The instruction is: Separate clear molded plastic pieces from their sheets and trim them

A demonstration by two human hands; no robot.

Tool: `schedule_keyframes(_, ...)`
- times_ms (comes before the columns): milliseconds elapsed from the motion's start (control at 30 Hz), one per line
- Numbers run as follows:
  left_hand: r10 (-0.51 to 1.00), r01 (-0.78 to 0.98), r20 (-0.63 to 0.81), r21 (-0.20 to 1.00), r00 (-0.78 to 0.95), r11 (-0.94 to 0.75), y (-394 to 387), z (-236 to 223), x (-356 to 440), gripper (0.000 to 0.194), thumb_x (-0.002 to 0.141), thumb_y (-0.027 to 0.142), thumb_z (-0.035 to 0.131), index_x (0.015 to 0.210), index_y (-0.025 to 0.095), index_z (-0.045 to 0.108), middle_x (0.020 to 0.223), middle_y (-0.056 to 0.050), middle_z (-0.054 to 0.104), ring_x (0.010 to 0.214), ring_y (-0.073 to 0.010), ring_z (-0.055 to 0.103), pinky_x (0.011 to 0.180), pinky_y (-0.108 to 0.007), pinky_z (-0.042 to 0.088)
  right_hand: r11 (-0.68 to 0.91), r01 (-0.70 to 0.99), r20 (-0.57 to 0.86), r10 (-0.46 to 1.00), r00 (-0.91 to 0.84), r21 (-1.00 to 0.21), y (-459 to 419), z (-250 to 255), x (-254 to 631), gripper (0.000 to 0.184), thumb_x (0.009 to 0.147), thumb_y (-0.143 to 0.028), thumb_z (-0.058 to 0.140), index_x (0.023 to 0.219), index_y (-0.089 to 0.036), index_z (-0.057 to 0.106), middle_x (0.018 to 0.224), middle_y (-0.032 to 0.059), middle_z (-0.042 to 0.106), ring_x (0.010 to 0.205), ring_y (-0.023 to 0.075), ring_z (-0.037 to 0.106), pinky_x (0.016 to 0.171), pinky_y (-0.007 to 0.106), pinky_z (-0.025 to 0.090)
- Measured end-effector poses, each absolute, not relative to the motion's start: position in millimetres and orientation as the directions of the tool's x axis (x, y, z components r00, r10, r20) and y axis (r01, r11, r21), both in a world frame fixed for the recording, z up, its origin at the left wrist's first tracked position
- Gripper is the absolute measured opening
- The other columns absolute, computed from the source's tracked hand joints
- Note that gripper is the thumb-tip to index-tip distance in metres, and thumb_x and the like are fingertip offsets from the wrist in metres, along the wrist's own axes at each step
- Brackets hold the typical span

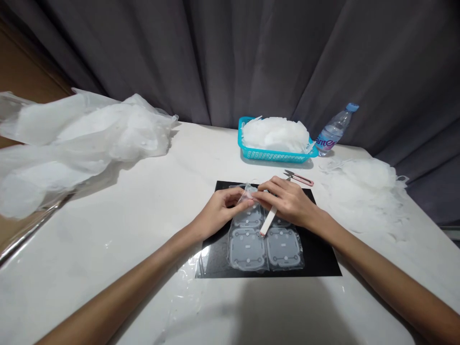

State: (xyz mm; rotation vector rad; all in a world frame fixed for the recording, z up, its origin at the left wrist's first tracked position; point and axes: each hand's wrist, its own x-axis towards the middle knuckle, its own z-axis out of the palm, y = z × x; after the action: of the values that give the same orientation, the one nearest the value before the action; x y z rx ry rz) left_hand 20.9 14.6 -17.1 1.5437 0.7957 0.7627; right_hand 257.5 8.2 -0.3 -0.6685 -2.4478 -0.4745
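On a black mat (323,261) lies a translucent plastic sheet (247,249) with several rounded-square panels moulded into it. My left hand (225,207) pinches the sheet's far edge, thumb and fingers closed on the thin film. Close beside it, my right hand (285,201) is closed round a white-handled craft knife (268,222). The knife's handle end points toward me over the sheet, and a dark pointed tip shows beyond the knuckles. The right fingertips reach the same film edge; whether they also grip it is hard to see. Pink-handled thread snips (300,178) lie just beyond the right hand.
A turquoise basket (276,157) heaped with white translucent pieces stands at the back. Right of it is a water bottle (332,132). Loose translucent pieces (370,191) pile up at the right. Large cloudy plastic bags (93,129) cover the left side of the white table (143,211).
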Motion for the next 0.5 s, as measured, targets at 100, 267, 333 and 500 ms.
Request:
schedule_keyframes(100,0.831,0.065,0.043,0.993,0.555,-0.095,14,-17,22,0.020,0.096,0.036,0.073,0.098,0.016,0.074,0.094,-0.003,0.073,0.087,-0.0167,0.066,0.079,-0.028,0.048,0.807,0.521,0.573,0.295,-0.765,0.279,8,1,258,0.018,0.108,-0.014,0.054,0.111,-0.011,0.071,0.095,0.0103,0.074,0.087,0.0208,0.062,0.068,0.032,0.050)
schedule_keyframes(267,0.852,0.125,0.052,0.983,0.522,-0.136,10,-13,26,0.026,0.095,0.039,0.070,0.084,0.016,0.068,0.078,0.001,0.062,0.073,-0.0139,0.055,0.070,-0.026,0.043,0.804,0.471,0.542,0.229,-0.809,0.363,8,-1,261,0.027,0.108,-0.009,0.046,0.123,-0.016,0.068,0.101,0.0100,0.075,0.086,0.0206,0.062,0.070,0.034,0.049)
schedule_keyframes(333,0.855,0.159,0.029,0.979,0.518,-0.129,11,-12,27,0.026,0.092,0.038,0.071,0.080,0.016,0.066,0.072,0.003,0.057,0.068,-0.0125,0.050,0.065,-0.026,0.039,0.811,0.476,0.539,0.247,-0.805,0.341,10,-2,259,0.025,0.109,-0.010,0.046,0.120,-0.016,0.068,0.105,0.0109,0.075,0.089,0.0216,0.062,0.072,0.035,0.048)
schedule_keyframes(500,0.823,0.202,-0.091,0.979,0.560,-0.030,14,-13,30,0.017,0.082,0.030,0.071,0.076,0.015,0.070,0.068,0.002,0.058,0.064,-0.0126,0.049,0.063,-0.027,0.036,0.671,0.709,0.629,0.460,-0.627,0.216,23,6,249,0.022,0.108,-0.015,0.048,0.100,-0.017,0.068,0.096,0.0111,0.074,0.087,0.0259,0.058,0.075,0.039,0.045)
